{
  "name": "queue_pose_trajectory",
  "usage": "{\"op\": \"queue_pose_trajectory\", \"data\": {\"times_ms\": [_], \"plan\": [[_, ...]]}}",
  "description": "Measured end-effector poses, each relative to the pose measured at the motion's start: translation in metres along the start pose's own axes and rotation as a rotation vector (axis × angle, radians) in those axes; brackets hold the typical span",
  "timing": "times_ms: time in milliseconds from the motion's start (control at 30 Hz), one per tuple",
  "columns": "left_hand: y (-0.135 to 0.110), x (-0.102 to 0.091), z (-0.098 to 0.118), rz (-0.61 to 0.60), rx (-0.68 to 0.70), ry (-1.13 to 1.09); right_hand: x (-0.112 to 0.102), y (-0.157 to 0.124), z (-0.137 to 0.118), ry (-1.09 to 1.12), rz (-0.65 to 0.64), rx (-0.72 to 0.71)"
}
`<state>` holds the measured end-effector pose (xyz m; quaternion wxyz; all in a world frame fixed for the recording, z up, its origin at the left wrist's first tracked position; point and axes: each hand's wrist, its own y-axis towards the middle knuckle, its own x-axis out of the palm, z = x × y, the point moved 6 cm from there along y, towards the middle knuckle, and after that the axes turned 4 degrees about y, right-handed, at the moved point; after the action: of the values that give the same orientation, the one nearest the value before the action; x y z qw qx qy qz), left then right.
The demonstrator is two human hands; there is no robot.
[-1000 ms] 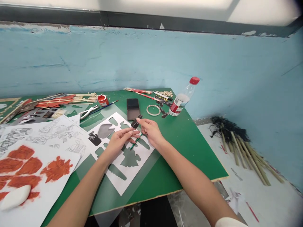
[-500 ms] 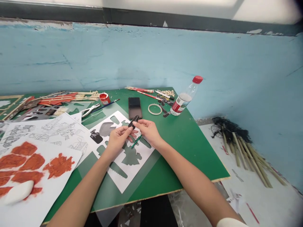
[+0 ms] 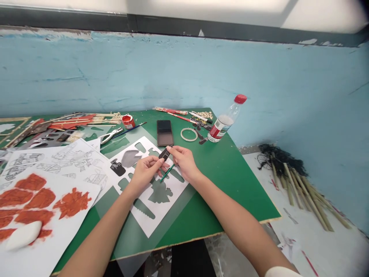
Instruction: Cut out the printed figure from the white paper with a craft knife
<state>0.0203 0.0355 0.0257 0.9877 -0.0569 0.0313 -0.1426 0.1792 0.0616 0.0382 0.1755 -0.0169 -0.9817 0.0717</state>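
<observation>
A small black cut-out piece with thin pale slits is held up between both hands over the white cut-out sheet. My left hand pinches its lower end between thumb and fingers. At the upper end, my right hand grips it with thumb and forefinger. A slim green pen-like tool slants down from under the right fingers; its kind is unclear. Left of my left hand, another black cut-out rests near a grey shape. The phone lies just beyond the hands.
A water bottle and tape roll stand to the right on the green table. At left are a red paint jar, pliers-like tool, sticks and painted paper bearing a white oval object. Bundled stalks lie on the floor.
The black piece has tilted, so its slitted face shows more. My right fingers have shifted along toward its upper end. My left hand has barely moved.
</observation>
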Motion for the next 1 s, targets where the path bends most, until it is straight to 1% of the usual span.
{"op": "queue_pose_trajectory", "data": {"times_ms": [133,300,367,467,600,700,767,833,1000], "plan": [[0.0,0.001,0.0,0.006,0.001,-0.02,0.001,-0.001,-0.001,0.004,-0.017,0.007],[0.002,-0.001,-0.001,0.02,0.0,-0.029,0.012,-0.008,0.003,-0.01,-0.104,0.063],[0.003,0.0,-0.001,0.013,-0.005,-0.037,0.014,-0.01,0.006,-0.005,-0.116,0.081],[0.003,0.005,0.001,-0.019,-0.007,-0.065,0.011,-0.008,0.007,0.015,-0.086,0.079],[0.001,0.009,0.002,-0.044,-0.01,-0.118,-0.002,0.002,-0.001,0.054,0.003,0.025],[0.0,0.007,0.004,-0.023,0.002,-0.155,-0.014,0.008,-0.011,0.086,0.078,-0.033],[0.0,0.005,0.005,0.003,0.016,-0.172,-0.016,0.009,-0.013,0.085,0.091,-0.048],[0.0,0.003,0.007,0.021,0.023,-0.179,-0.011,0.006,-0.01,0.062,0.055,-0.037],[-0.001,0.005,0.01,0.025,0.025,-0.158,0.009,-0.004,-0.001,-0.008,-0.083,-0.013]]}}
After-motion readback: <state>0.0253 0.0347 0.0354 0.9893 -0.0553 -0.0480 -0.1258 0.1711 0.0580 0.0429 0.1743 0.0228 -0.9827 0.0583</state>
